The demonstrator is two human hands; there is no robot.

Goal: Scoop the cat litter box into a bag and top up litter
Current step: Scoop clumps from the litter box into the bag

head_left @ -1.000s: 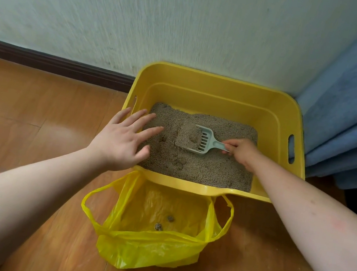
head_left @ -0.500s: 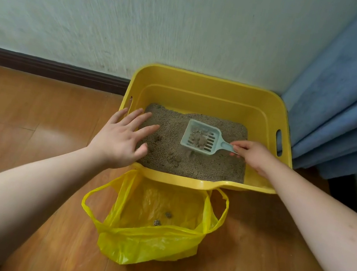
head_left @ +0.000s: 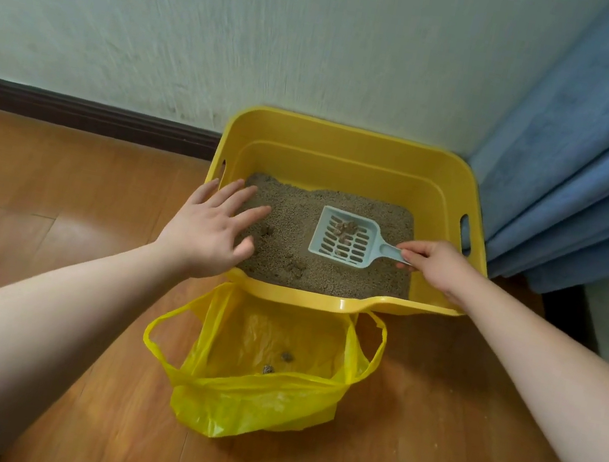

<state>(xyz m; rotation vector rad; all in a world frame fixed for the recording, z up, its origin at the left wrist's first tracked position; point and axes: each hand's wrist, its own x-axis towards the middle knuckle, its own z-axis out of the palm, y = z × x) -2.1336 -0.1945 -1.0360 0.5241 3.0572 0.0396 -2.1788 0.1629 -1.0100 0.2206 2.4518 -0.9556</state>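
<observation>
Above the litter near the box's right wall, the right hand (head_left: 436, 261) pinches the handle of the slotted scoop (head_left: 344, 238), lifted with clumps on it. The left hand (head_left: 209, 230) hovers spread and relaxed at the left rim of the yellow litter box (head_left: 350, 145). Scooping seems underway; next, carry the load level over the near rim into the open yellow bag (head_left: 258, 393).

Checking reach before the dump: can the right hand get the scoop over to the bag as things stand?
Probably yes. The right hand holds the scoop lifted above the litter; the bag lies open just below the box's near rim, with nothing between.
</observation>
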